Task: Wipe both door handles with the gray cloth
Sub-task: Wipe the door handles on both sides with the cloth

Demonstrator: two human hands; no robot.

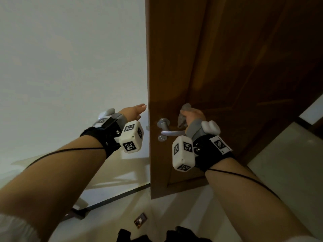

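Right hand [194, 116] closed around bunched gray cloth [183, 115], held against brown door [227, 67] face just above the free end of silver lever handle [167, 130]; left hand [133, 111] open, fingers extended at the door's edge, holding nothing.

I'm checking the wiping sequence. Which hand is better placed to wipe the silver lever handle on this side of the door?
Right. The right hand already grips the gray cloth just above the silver lever handle. The left hand is empty, at the door's edge.
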